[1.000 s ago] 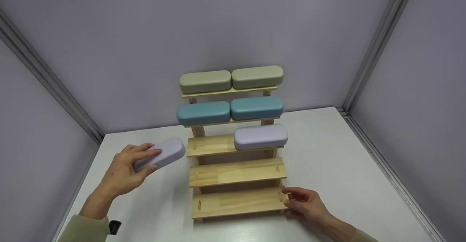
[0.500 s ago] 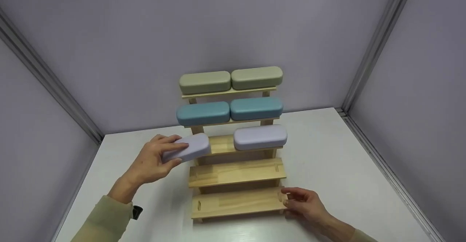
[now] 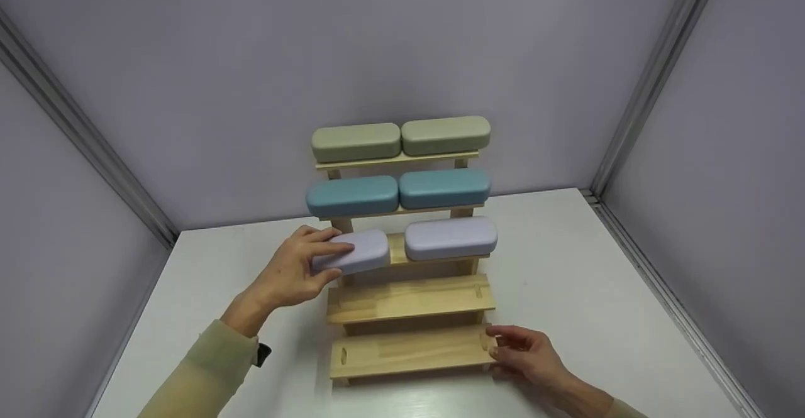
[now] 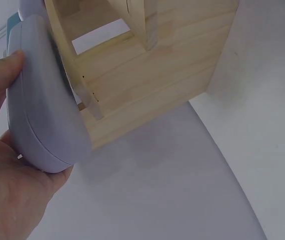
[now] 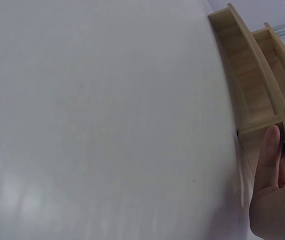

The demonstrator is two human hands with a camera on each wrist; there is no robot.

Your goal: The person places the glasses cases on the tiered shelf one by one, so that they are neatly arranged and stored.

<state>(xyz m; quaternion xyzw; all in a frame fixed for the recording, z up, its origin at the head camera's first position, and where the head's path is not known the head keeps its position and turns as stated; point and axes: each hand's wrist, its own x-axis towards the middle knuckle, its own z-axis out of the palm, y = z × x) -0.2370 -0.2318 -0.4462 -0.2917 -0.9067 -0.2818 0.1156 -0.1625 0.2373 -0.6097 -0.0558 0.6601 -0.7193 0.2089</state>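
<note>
My left hand (image 3: 289,273) grips a lavender glasses case (image 3: 365,249) by its left end, thumb in front and fingers over the top. The case is at the left half of the third tier from the top of a wooden stepped rack (image 3: 412,302). In the left wrist view a seam runs along the case (image 4: 45,107), close to the rack's side; whether it fully rests on the tier is unclear. A second lavender case (image 3: 450,239) sits to its right, a small gap between them. My right hand (image 3: 531,355) pinches the right end of the lowest tier.
Two green cases (image 3: 356,143) stand side by side on the top tier, two teal cases (image 3: 352,196) on the one below. The rack stands on a white table (image 3: 585,292), near a grey back wall (image 3: 402,41). Side panels flank the table.
My left hand has carried the lavender case rightward from beside the rack to the third tier, turning it nearly level with the tier. The right hand has stayed at the lowest tier's end.
</note>
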